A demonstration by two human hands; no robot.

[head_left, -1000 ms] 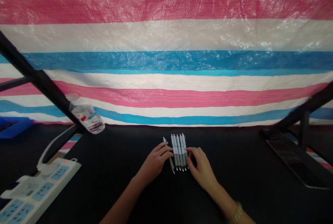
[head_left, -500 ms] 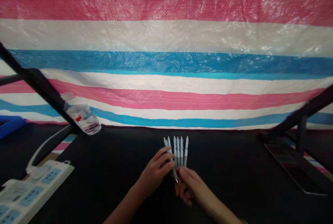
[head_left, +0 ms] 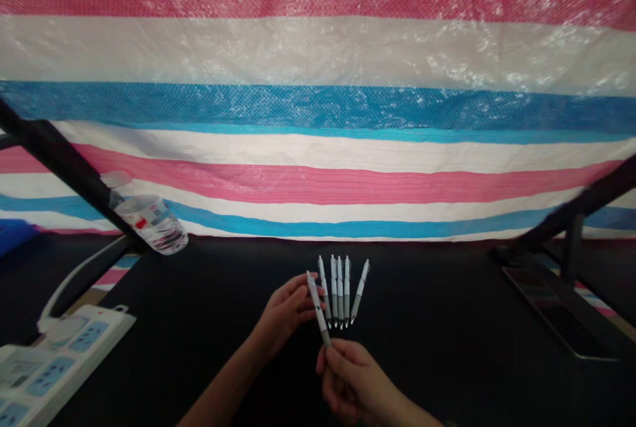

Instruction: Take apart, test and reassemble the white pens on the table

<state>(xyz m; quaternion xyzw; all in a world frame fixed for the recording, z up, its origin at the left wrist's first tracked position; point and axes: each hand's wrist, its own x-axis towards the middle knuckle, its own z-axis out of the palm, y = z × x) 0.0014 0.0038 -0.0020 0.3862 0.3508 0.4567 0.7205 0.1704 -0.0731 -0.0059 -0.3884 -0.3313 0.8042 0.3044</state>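
Observation:
My right hand (head_left: 350, 374) pinches a white and grey click pen (head_left: 317, 304) by its grey lower end, and the pen slants up to the left. My left hand (head_left: 285, 311) is beside the upper half of this pen, fingers stretched and apart, some passing behind it; whether they touch it I cannot tell. Several matching pens (head_left: 340, 291) lie on the black table just beyond my hands, tips towards me. The leftmost is close to my left fingertips, and the rightmost is tilted and set a little apart from the others.
A white power strip (head_left: 64, 361) with a plugged-in cable lies at the left. Behind it a clear plastic bottle (head_left: 154, 223) leans by a black frame bar. A dark phone (head_left: 556, 314) lies at the right. A striped plastic sheet (head_left: 318, 185) hangs along the back.
The held pen has swung upright into my right hand's pinch, and my left fingers have come off it. The rightmost pen is more tilted and farther right. The view has shifted slightly.

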